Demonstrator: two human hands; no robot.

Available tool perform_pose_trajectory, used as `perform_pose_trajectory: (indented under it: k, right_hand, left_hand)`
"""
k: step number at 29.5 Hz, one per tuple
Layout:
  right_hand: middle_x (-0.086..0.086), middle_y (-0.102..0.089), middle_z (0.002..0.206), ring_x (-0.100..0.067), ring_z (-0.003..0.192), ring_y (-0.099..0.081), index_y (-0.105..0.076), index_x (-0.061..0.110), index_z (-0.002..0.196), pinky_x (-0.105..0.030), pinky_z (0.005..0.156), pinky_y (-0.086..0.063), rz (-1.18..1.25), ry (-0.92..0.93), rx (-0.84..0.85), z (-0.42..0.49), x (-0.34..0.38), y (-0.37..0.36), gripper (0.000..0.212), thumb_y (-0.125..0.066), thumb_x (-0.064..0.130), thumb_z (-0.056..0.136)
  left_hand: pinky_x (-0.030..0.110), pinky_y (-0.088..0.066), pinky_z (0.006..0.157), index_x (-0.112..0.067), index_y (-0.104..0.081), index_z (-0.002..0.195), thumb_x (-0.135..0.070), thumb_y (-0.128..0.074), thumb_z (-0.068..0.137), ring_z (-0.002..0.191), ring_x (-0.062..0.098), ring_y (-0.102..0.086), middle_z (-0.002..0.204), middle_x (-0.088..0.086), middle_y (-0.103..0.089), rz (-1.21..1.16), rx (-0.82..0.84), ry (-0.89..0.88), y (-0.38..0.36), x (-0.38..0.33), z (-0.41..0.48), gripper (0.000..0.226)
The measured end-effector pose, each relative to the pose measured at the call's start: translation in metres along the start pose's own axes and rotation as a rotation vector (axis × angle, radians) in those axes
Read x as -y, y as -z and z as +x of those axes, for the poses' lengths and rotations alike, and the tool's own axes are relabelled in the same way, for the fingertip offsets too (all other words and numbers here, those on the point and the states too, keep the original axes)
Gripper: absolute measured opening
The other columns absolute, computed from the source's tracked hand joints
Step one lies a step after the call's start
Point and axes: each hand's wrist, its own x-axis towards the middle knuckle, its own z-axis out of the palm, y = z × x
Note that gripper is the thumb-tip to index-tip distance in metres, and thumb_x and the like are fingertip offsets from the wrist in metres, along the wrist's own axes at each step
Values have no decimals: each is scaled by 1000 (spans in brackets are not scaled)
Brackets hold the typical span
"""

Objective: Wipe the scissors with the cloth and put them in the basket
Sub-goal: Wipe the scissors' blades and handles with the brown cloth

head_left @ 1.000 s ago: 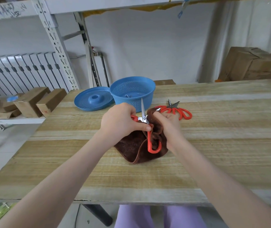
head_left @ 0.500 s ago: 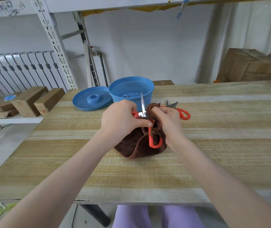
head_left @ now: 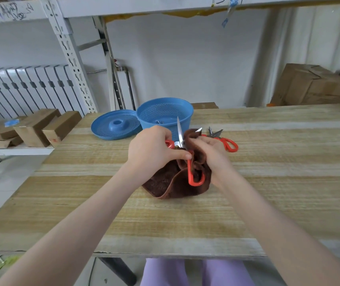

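Note:
My left hand (head_left: 154,149) grips red-handled scissors (head_left: 192,172) by the upper handle, blades spread and pointing up. One blade stands bare in front of the basket. My right hand (head_left: 212,153) pinches the brown cloth (head_left: 165,182) round the other blade, whose tip pokes out of the folds. The cloth's lower part hangs down to the wooden table (head_left: 268,182). Behind the hands stands the blue perforated basket (head_left: 165,112), with something small lying inside. A second pair of red-handled scissors (head_left: 224,141) lies on the table right of the hands.
A blue perforated lid (head_left: 115,126) lies left of the basket. Wooden blocks (head_left: 39,129) sit on a low shelf at the left, beside a metal rack upright (head_left: 70,54). A cardboard box (head_left: 309,85) stands behind the table at the far right.
My right hand has slid the cloth up along the blade, so the cloth bunches higher. Both hands and the scissors stay in about the same place.

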Motion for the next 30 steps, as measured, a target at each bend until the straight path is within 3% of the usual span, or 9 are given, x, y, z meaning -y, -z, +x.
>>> perform_pose_trajectory:
  k: [4, 10, 12, 15, 19, 21, 24, 27, 30]
  right_hand:
    - [-11, -61, 55, -22, 50, -59, -72, 9, 60, -39, 65, -54, -16, 9, -61, 1, 6, -5, 26, -70, 10, 85]
    - [-11, -59, 60, -23, 54, -55, -69, 1, 71, -58, 80, -51, 163, -53, -159, 2, -1, -12, 19, -68, 11, 87]
    - [-11, -62, 61, -25, 58, -59, -72, 8, 65, -55, 80, -54, 85, -63, -116, 0, 0, -11, 22, -67, 11, 87]
    - [-11, -58, 58, -21, 49, -56, -67, 2, 67, -35, 57, -54, 38, -49, -140, 0, 6, -11, 19, -67, 10, 84]
    - [-17, -56, 71, -26, 57, -52, -64, -1, 90, -45, 68, -51, 155, -119, -147, 1, 12, -12, 14, -67, 11, 84]
    - [-15, -57, 67, -25, 54, -54, -65, -2, 94, -33, 58, -53, 100, -118, -106, -4, 10, -12, 15, -65, 11, 87]
    - [-9, -57, 61, -17, 48, -55, -65, -2, 86, -23, 47, -48, 48, -103, -86, -6, 12, -9, 13, -63, 11, 88]
    - [-8, -52, 56, -18, 45, -50, -60, 2, 78, -32, 54, -51, 136, -129, -104, 0, 16, -7, 15, -66, 12, 87]
    - [-8, -54, 56, -18, 47, -53, -62, 4, 74, -29, 50, -51, 97, -127, -52, -2, 12, -7, 16, -66, 13, 87]
  left_hand:
    - [26, -22, 46, -22, -33, 53, -68, -76, 53, 47, 9, -35, 49, -9, -36, 9, -20, -7, 0, -2, -1, 62]
    - [25, -20, 46, -22, -33, 53, -68, -77, 53, 46, 9, -35, 49, -8, -37, 48, -34, 16, 2, -3, 0, 64]
    - [26, -20, 46, -21, -31, 53, -66, -79, 52, 46, 10, -34, 48, -8, -36, 41, -29, 20, 3, -2, 0, 65]
    - [26, -22, 46, -21, -33, 54, -67, -77, 54, 47, 10, -37, 50, -8, -37, 50, -12, -2, 0, -4, -1, 64]
    - [27, -22, 47, -20, -31, 55, -68, -77, 53, 48, 12, -35, 51, -7, -36, 52, -13, 6, 0, -7, 1, 66]
    - [27, -22, 47, -19, -30, 55, -67, -78, 51, 48, 12, -34, 51, -8, -34, 49, -14, 11, 2, -6, 2, 68]
    - [28, -22, 47, -19, -31, 55, -67, -78, 51, 49, 13, -35, 52, -8, -35, 40, 2, -2, 1, -6, 1, 68]
    - [28, -22, 47, -19, -31, 56, -69, -76, 51, 48, 13, -35, 50, -7, -35, 25, 17, -9, 0, -6, 0, 67]
    - [28, -21, 47, -19, -29, 55, -67, -78, 51, 47, 13, -32, 50, -8, -32, 25, 14, 2, 2, -4, 2, 69]
